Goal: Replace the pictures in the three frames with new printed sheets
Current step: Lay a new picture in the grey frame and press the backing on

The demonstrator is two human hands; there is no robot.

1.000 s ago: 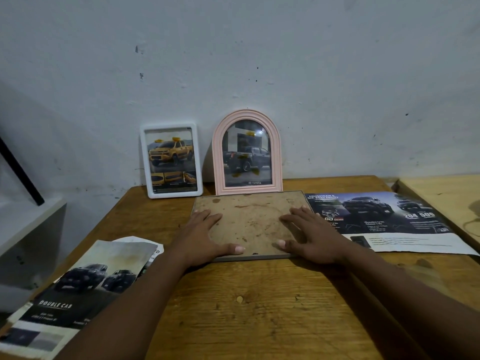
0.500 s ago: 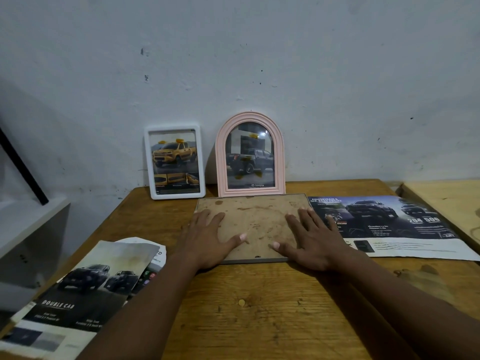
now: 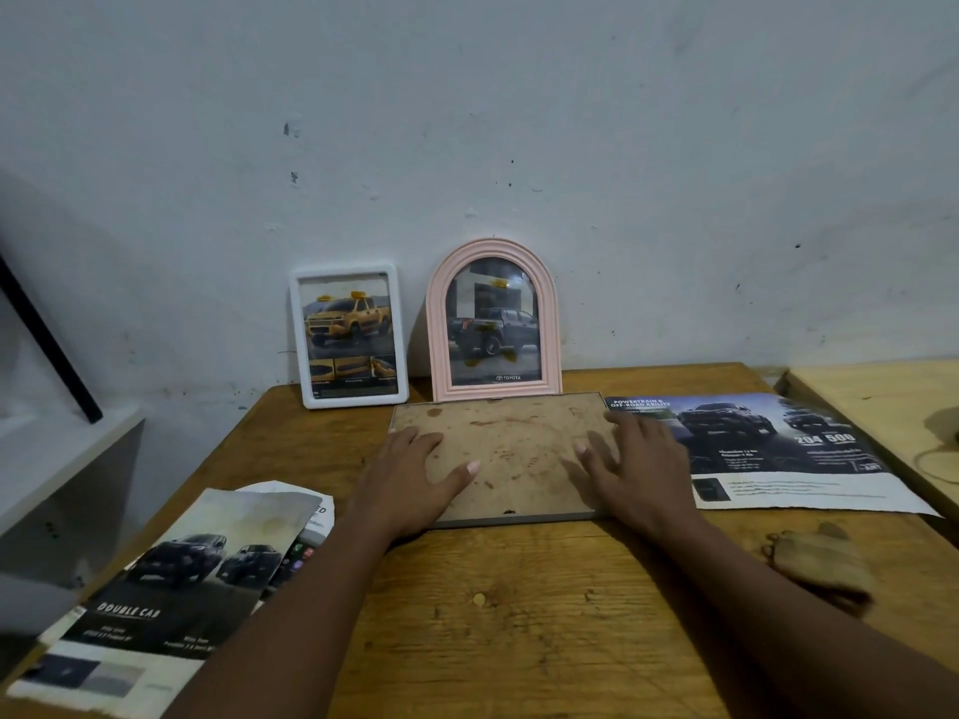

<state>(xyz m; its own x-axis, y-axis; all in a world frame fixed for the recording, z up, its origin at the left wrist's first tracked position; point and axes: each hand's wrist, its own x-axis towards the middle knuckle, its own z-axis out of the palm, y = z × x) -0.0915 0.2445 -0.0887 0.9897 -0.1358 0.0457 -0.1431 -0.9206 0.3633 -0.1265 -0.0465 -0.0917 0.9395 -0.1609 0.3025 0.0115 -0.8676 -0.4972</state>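
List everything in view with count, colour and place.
white frame: 1, white, against wall, rear left
arched frame: 1, pink, against wall, beside white frame
flat frame: 1, brown back up, before arched frame
sheet: 1, dark print, right of flat frame
brochures: at least 2, dark and white, table's near left corner
table: 1, brown wood, under all
lump: 1, brown, blurred, table's right edge
side table: 1, pale wood, far right
shelf: 1, white, far left
left hand: 1, flat on flat frame's left
right hand: 1, flat on its right edge
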